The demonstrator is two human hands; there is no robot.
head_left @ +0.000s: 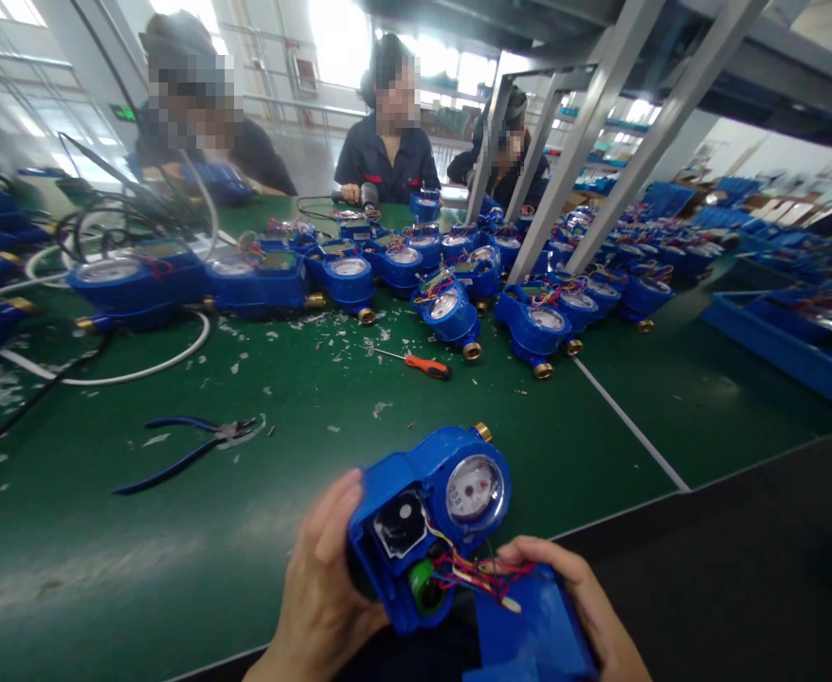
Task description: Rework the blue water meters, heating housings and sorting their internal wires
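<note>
At the table's front edge, my left hand (323, 578) grips the side of a blue water meter (426, 464), tilted, with a round dial and a brass fitting. Its side compartment is uncovered, showing a black part and a green cylinder (425, 585). Colored wires (483, 571) run out of it toward a blue box-shaped cover (530, 620), which my right hand (587, 606) holds, fingers wrapped round its edge. The undersides of both pieces are hidden.
Blue-handled cutting pliers (195, 440) and an orange screwdriver (426, 366) lie on the green table (302, 464). Several more meters (451, 313) stand behind them. Metal posts (565, 142) rise among these. A blue crate (786, 355) is at right. Co-workers (388, 152) sit opposite.
</note>
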